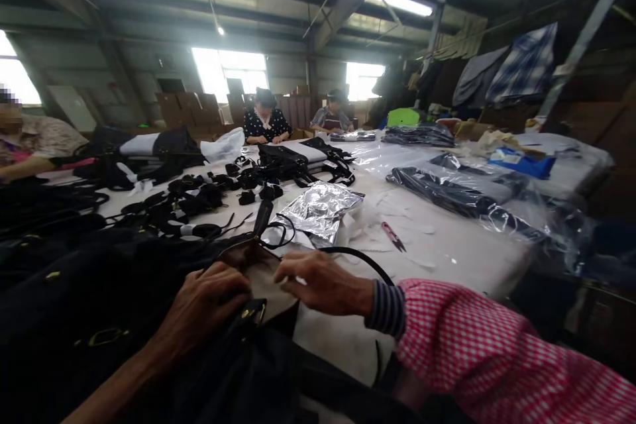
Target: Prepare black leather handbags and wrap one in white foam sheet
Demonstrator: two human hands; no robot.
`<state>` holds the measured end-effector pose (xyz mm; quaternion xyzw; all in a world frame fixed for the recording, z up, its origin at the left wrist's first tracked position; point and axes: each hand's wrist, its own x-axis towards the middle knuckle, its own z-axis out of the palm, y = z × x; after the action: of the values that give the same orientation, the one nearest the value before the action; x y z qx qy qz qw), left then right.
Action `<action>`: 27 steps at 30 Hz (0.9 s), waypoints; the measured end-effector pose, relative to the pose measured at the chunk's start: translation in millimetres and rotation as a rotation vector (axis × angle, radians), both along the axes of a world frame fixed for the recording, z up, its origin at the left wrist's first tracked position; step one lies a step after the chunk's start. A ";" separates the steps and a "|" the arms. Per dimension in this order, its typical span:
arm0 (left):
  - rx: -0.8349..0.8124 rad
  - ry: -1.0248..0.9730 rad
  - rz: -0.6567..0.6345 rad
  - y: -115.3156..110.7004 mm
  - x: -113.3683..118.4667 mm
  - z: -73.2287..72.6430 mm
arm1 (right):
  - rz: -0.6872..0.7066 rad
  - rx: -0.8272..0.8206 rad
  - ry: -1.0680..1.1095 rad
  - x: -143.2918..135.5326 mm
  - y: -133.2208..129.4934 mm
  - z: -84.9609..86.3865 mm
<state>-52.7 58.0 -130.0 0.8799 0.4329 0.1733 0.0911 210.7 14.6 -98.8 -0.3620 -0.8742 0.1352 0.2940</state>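
Observation:
A black bag (248, 358) with a tan lining (265, 278) and brass-coloured metal fittings lies in front of me, its mouth spread apart. My left hand (206, 298) is closed over the near left edge of that mouth, fingers curled onto the fabric. Above the opening, on its right side, my right hand (322, 281) is pinched shut; a small pale bit shows at the fingertips, too small to name. A thin black strap (360, 253) arches behind the right wrist. The bag's inside is partly hidden by both hands.
Crumpled silver packaging (322, 209) and thread snips (393, 236) lie on the white table (462, 265) among paper scraps. Black straps (199, 195) are heaped at left. Plastic-wrapped dark goods (447, 189) lie at right. Several people (267, 119) work around the table.

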 end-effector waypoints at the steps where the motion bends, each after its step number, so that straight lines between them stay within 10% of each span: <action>1: 0.027 0.024 -0.003 -0.8 0.2 0.4 | -0.058 0.027 0.020 22.4 -4.3 4.3; 9: 0.091 0.041 -0.038 -0.1 -3.9 -3.3 | -0.799 -0.040 -0.006 178.7 5.4 -5.7; 18: 0.135 0.047 -0.098 4.3 -10.0 -9.7 | -0.816 -0.125 -0.095 169.1 36.0 -21.4; 27: 0.216 0.029 -0.165 0.7 -10.5 -6.6 | -0.605 -0.029 0.141 152.2 -17.2 -6.0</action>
<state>-63.2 58.7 -136.6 0.9197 0.3391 0.1978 0.0037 362.9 -2.6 -104.8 -0.5998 -0.7022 0.0787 0.3754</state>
